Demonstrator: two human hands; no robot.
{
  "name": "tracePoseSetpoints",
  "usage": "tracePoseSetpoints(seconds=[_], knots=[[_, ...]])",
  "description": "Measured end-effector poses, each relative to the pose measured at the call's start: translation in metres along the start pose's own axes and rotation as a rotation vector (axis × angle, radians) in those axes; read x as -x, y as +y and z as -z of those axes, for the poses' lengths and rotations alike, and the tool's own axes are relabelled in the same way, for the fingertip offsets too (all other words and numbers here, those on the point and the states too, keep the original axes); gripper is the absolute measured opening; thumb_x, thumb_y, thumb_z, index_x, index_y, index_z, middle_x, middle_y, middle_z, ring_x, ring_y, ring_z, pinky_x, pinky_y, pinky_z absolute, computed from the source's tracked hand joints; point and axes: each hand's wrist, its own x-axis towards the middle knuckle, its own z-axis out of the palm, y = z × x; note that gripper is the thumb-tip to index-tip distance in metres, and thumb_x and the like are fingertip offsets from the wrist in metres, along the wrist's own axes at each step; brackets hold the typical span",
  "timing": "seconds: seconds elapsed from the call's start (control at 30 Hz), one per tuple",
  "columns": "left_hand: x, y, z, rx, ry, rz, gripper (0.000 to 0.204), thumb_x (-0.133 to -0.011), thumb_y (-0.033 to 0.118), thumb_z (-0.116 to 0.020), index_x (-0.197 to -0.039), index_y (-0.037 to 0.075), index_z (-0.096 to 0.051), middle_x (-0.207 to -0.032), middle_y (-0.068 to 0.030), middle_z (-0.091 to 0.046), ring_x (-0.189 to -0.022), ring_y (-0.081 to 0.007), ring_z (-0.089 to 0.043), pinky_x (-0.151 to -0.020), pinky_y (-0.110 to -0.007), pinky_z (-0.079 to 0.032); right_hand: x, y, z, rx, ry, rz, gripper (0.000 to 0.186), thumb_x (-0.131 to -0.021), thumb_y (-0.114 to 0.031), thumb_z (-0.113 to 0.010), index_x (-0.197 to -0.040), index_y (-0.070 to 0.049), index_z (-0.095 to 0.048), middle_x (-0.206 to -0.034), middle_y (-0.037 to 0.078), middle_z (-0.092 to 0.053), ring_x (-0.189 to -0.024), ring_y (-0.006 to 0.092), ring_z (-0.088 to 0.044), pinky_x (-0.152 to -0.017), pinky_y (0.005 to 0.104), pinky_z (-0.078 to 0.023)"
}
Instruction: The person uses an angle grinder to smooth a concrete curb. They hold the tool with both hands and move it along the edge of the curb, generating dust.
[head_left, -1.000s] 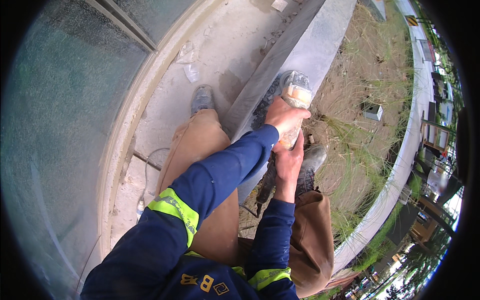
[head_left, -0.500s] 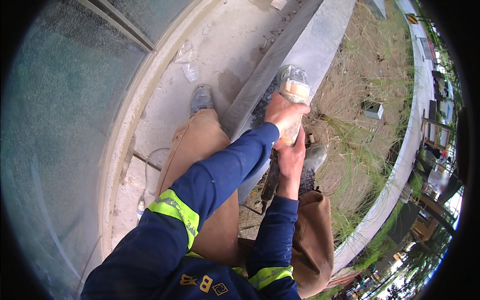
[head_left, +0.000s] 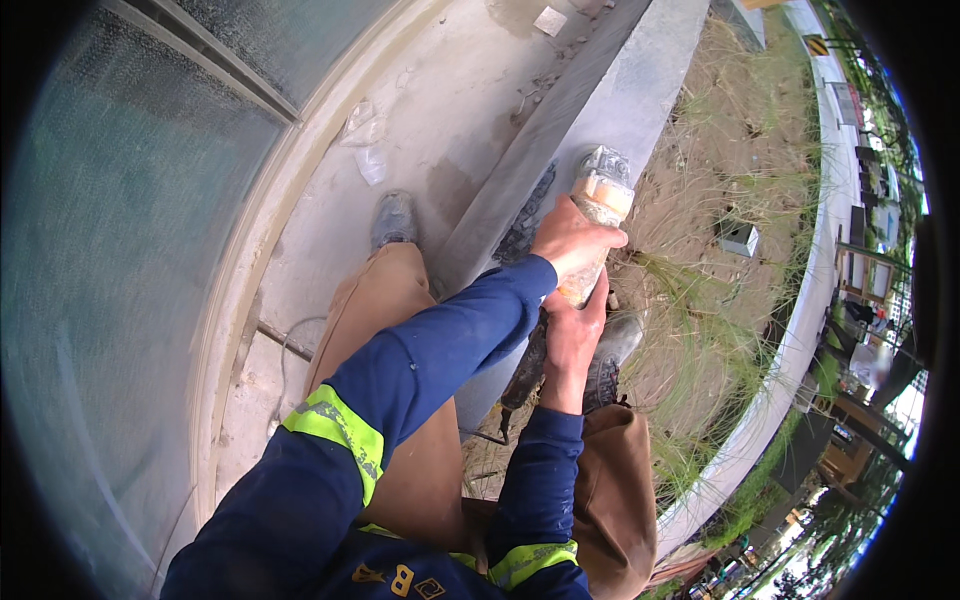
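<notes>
Two hands on one tool, over the concrete ledge (head_left: pixel 640 90). The left hand (head_left: pixel 572 238) is wrapped tight round the top of the wrapped tool (head_left: pixel 598 200); the right hand (head_left: pixel 572 335) clasps it just below. Since a second ago, barely a shift: the grip holds, the tool stays at the ledge's grass-side edge.

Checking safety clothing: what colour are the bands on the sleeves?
Fluorescent yellow-green bands on dark blue sleeves, clearest in the head view.
</notes>
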Motion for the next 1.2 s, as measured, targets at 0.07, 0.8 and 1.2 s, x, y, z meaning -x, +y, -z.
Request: tracePoseSetpoints(seconds=[0.07, 0.8, 1.2], knots=[[-0.007, -0.004, 0.004, 0.102, -0.054, -0.061, 0.068, -0.067, 0.024, -0.089, -0.117, -0.010, -0.059, -0.106, -0.0228, -0.072, -0.098, -0.0302, -0.073, -0.088, -0.040, -0.057, -0.002, 0.000, -0.006, 0.006, -0.006, 0.021, 0.093, -0.076, -0.005, -0.077, -0.157, 0.006, -0.032, -0.131, 0.021, -0.063, -0.111, 0.0250, -0.065, -0.093, 0.0345, -0.054], [-0.033, 0.010, 0.006, 0.059, -0.031, 0.023, 0.076, -0.064, 0.024, -0.089, -0.123, -0.011, -0.056, -0.113, -0.0253, -0.071, -0.105, -0.0328, -0.072, -0.092, -0.039, -0.056, -0.038, 0.014, -0.005, 0.102, -0.008, 0.044, 0.093, -0.076, -0.005, -0.077, -0.156, 0.008, -0.033, -0.139, 0.024, -0.059, -0.125, 0.0289, -0.060, -0.107, 0.0373, -0.047], [-0.043, 0.015, 0.006, 0.034, -0.066, -0.003, 0.082, -0.063, 0.025, -0.090, -0.126, -0.012, -0.052, -0.117, -0.0271, -0.069, -0.108, -0.0344, -0.071, -0.094, -0.039, -0.055, -0.047, 0.014, -0.010, 0.115, 0.014, 0.095, 0.091, -0.075, -0.006, -0.077, -0.155, 0.009, -0.034, -0.140, 0.024, -0.059, -0.126, 0.0289, -0.059, -0.107, 0.0371, -0.046]])
